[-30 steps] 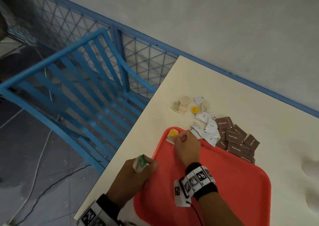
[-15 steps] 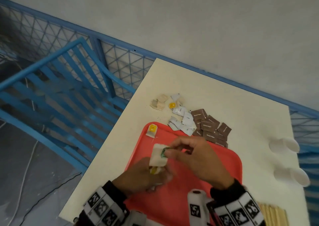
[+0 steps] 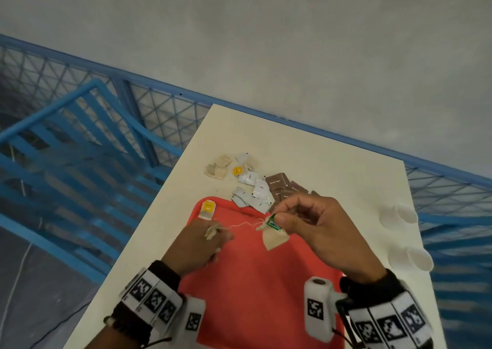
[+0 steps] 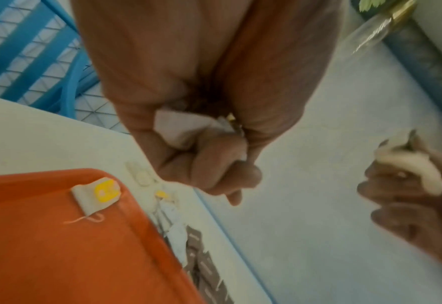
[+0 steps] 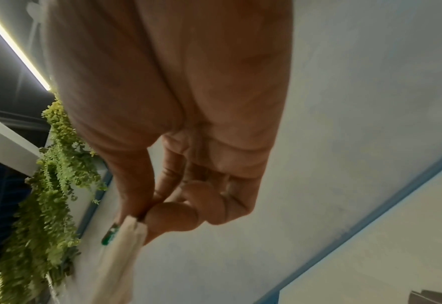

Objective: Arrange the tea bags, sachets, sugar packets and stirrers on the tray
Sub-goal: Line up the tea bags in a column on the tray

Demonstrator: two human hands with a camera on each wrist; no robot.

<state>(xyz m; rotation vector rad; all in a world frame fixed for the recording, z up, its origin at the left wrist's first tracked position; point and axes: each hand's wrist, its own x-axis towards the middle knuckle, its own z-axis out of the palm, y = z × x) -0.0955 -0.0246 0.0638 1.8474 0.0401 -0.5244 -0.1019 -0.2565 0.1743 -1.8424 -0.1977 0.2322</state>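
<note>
A tea bag (image 3: 275,239) with a green tag (image 3: 274,223) hangs just above the red tray (image 3: 255,295). The right hand (image 3: 322,238) pinches the tag and the bag's top between thumb and finger, so the bag hangs below the fingers, long side tilted. A thin string (image 3: 239,226) runs left to the left hand (image 3: 198,244), whose fingers are curled round a second tea bag (image 4: 186,128). The right hand is nearer the open middle of the tray. I think the strings are tangled and need pulling apart. A yellow-tag bag (image 3: 207,209) lies in the tray's far corner. Brown packets (image 3: 278,182) and white sachets (image 3: 251,186) lie on the table (image 3: 332,178) beyond. Their writing is too small to read.
</note>
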